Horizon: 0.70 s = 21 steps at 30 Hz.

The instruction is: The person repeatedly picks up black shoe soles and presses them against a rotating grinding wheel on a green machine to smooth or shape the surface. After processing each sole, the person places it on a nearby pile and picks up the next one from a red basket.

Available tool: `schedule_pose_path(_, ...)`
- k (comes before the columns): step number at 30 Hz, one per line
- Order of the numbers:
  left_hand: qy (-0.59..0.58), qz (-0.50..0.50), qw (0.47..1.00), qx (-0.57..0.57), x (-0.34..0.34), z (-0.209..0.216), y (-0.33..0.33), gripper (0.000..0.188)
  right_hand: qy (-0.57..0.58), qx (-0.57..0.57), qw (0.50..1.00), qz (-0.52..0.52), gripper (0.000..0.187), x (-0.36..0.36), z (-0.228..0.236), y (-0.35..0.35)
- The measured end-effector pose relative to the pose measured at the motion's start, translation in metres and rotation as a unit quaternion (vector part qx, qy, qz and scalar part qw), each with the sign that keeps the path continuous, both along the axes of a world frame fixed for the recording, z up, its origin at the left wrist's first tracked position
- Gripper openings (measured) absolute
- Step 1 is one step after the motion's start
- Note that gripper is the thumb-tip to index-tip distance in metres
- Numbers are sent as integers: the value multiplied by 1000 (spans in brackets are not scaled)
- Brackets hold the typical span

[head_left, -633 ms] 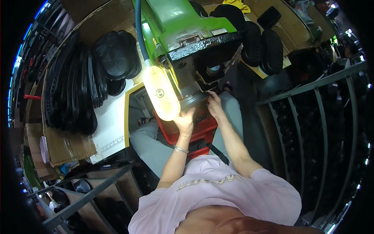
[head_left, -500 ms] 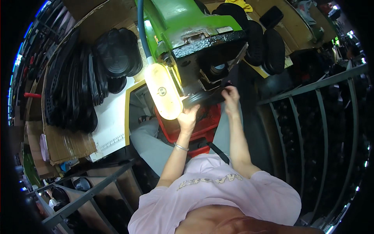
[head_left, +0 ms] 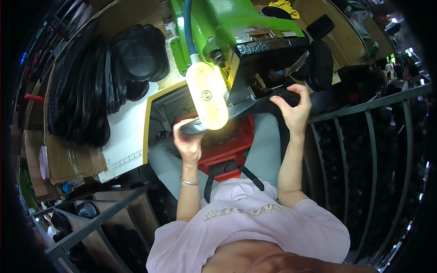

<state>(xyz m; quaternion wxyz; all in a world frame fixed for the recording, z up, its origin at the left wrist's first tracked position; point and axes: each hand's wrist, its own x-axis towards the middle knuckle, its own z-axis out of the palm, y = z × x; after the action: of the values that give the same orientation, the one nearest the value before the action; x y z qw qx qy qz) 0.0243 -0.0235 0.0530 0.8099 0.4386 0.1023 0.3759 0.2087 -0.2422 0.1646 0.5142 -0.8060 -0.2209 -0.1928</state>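
At the green machine [head_left: 255, 20], my left hand [head_left: 187, 144] and right hand [head_left: 297, 110] pinch opposite ends of the black sole [head_left: 243, 107]. I'd balance both grips evenly.

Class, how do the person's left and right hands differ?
The left hand grips the left end of a black piece; the right hand, its right. The left sits lower in the picture than the right. A bangle circles the left wrist; the right wrist is bare. Both are gloveless.

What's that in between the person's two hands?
In the head view, a long, bent dark piece reaches from the left hand to the right hand, and the glowing yellow lamp covers part of it.
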Motion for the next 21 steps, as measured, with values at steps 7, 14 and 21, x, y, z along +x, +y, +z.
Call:
schedule_pose_path(7,-33,4,999,-24,-79,-12,52,39,58,76,989,117,69,-37,-39,51)
schedule_pose_path(14,52,-155,899,405,-70,55,-5,29,530,399,726,180,62,-134,-41,43)
schedule_pose_path(21,221,153,828,492,-12,74,75,36,396,286,859,150,68,-81,15,-58)
